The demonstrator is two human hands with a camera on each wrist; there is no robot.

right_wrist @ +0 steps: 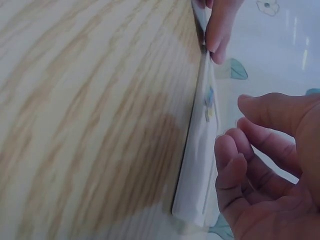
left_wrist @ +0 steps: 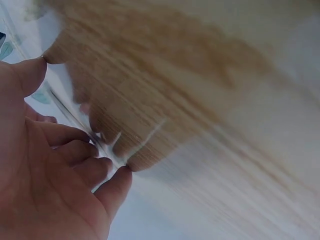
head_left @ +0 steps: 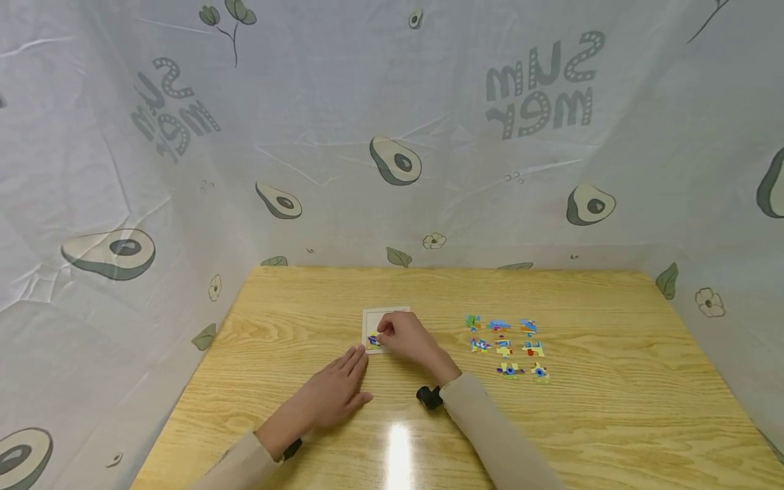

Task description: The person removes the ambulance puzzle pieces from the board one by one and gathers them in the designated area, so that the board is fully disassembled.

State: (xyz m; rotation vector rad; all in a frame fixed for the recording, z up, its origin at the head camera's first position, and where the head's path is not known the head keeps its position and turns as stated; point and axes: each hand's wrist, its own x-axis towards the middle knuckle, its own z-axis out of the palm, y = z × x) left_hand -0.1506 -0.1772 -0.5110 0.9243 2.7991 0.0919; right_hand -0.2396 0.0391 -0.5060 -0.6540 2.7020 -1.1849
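Note:
A small white puzzle tray (head_left: 386, 310) with a raised border lies on the table. One blue, purple and yellow jigsaw piece (head_left: 372, 338) is in its near left corner; the same jigsaw piece (right_wrist: 209, 104) shows against the tray in the right wrist view. My right hand (head_left: 405, 335) hovers over the tray, fingers bent, fingertips beside that piece. In the right wrist view, the thumb and fingers of the right hand (right_wrist: 270, 155) are apart from it, with nothing visible between them. My left hand (head_left: 337, 388) lies palm down, fingertips at the tray's near left corner.
To the right, several colourful jigsaw pieces (head_left: 503, 347) lie in three spaced rows on the wooden table (head_left: 294, 306). A pale sheet (head_left: 343, 204) printed with avocados hangs behind and beside the table. Black wrist devices (head_left: 430, 397) sit under both forearms.

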